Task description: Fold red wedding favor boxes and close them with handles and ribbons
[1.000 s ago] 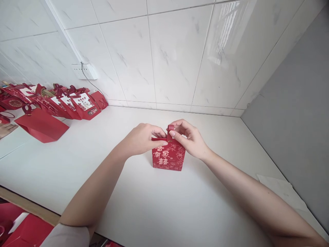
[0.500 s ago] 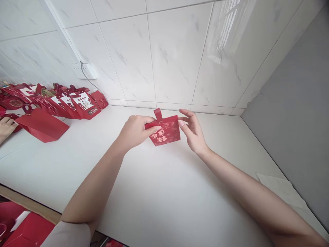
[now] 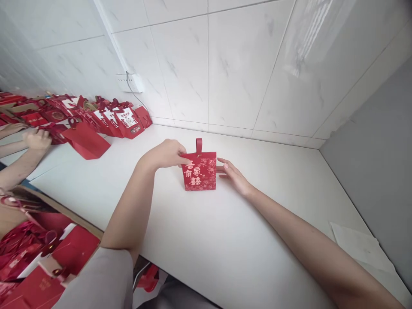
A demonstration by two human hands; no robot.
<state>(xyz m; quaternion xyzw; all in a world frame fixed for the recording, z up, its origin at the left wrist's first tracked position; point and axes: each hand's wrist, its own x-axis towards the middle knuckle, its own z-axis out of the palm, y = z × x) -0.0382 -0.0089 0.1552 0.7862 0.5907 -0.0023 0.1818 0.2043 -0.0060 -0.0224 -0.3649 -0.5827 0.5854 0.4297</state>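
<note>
A small red gift bag (image 3: 206,171) with pale characters, a floral print and a strap loop on top stands upright on the white table (image 3: 199,231). My left hand (image 3: 167,155) pinches its upper left edge, thumb in front and fingers behind. On the bag's right side, my right hand (image 3: 234,175) has its fingers stretched out and apart, the tips close to the edge. Whether those fingertips touch the bag I cannot tell.
Several red gift bags (image 3: 128,122) stand along the tiled wall, with one plain red bag (image 3: 86,139) in front. Another person's hands (image 3: 37,139) work at the far left. A box of red bags (image 3: 77,244) sits below the table edge. White sheets (image 3: 357,242) lie at right.
The bag has turned from tilted to upright and come down onto the table. My right hand has lowered beside it. The view has shifted left, bringing more of the other person into sight.
</note>
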